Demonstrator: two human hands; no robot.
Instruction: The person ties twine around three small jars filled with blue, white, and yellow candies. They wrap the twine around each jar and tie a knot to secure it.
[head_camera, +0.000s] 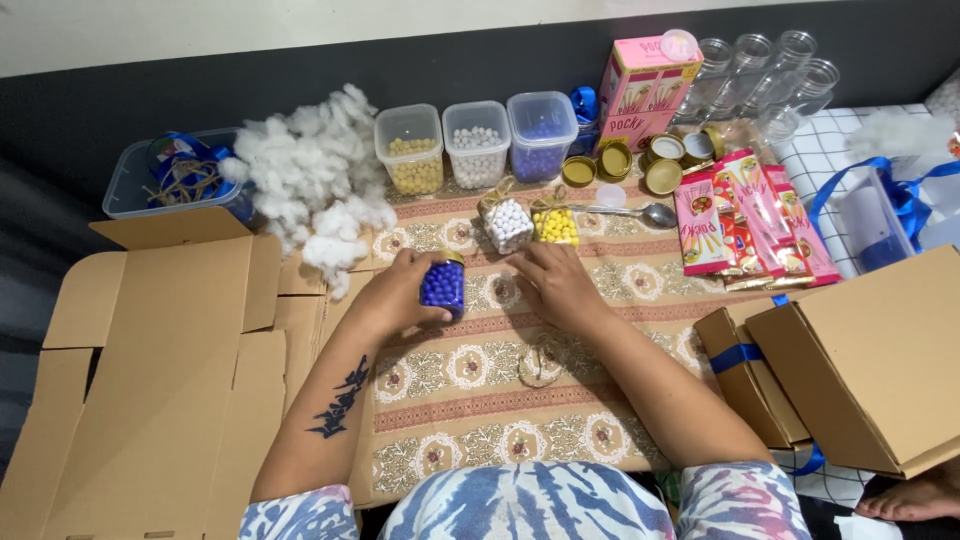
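Note:
My left hand (395, 290) grips a small jar of blue beads (443, 286) with a gold lid, held upright on the patterned cloth (470, 400). My right hand (556, 283) rests flat on the cloth just right of it, fingers toward the jar, holding nothing I can make out. Just beyond my hands stand a jar of white beads (507, 224) and a jar of yellow beads (556, 224), both tied with twine bows. A coil of twine (541, 362) lies on the cloth under my right forearm.
Three tubs of yellow (410, 150), white (476, 143) and blue beads (541, 134) line the back, beside white stuffing (315, 175). Gold lids (613, 160), a spoon (640, 212), empty glass jars (770, 70), pink snack packets (745, 225). Flat cardboard (150, 380) lies left; boxes (870, 360) right.

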